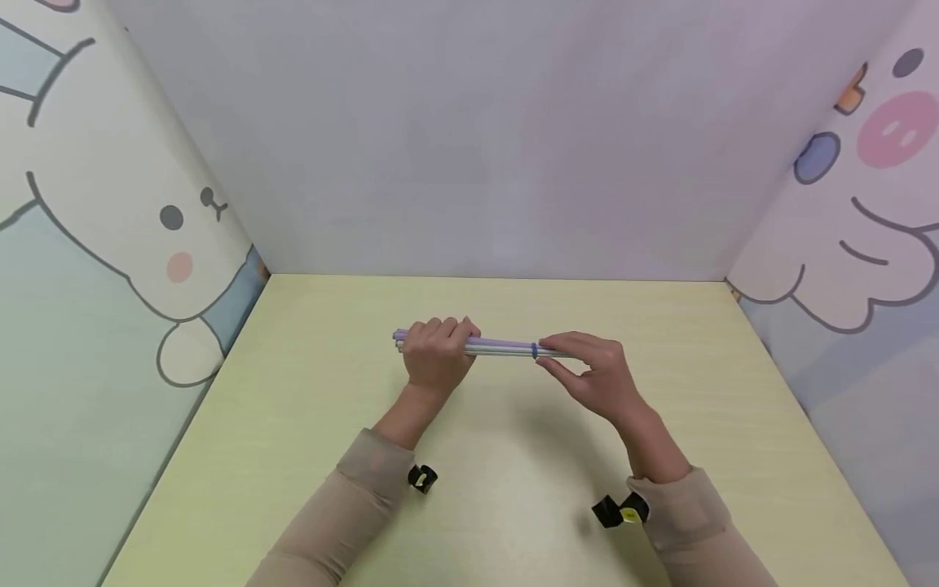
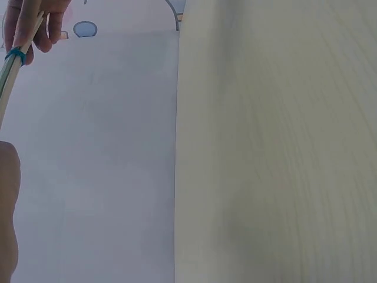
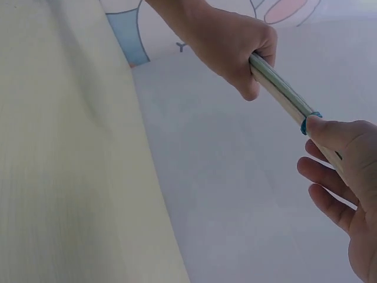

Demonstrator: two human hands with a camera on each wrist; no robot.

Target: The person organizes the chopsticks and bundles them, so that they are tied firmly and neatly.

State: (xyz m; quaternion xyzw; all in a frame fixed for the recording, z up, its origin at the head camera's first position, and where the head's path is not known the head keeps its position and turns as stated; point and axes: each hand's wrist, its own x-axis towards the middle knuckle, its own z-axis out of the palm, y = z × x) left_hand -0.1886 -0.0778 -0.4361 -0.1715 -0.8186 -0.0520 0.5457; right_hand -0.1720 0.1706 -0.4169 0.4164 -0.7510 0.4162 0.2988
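A bundle of slender chopsticks [image 1: 502, 348], purple and whitish, is held level above the table. My left hand [image 1: 436, 355] grips it in a fist near its left end, where several blunt ends stick out past the fingers. Around the bundle towards the right sits a blue elastic band [image 1: 534, 350]. My right hand [image 1: 601, 375] pinches at the band between thumb and fingers, as the right wrist view shows with the thumb [image 3: 333, 132] right beside it. Narrow tips [image 2: 40, 20] show by the right hand's fingers in the left wrist view.
Below both hands spreads a pale yellow table [image 1: 477, 489]. A plain greyish wall [image 1: 477, 147] rises behind it, with cartoon-printed panels [image 1: 95, 326] on either side. Small black devices [image 1: 619, 512] are worn at the sleeve cuffs.
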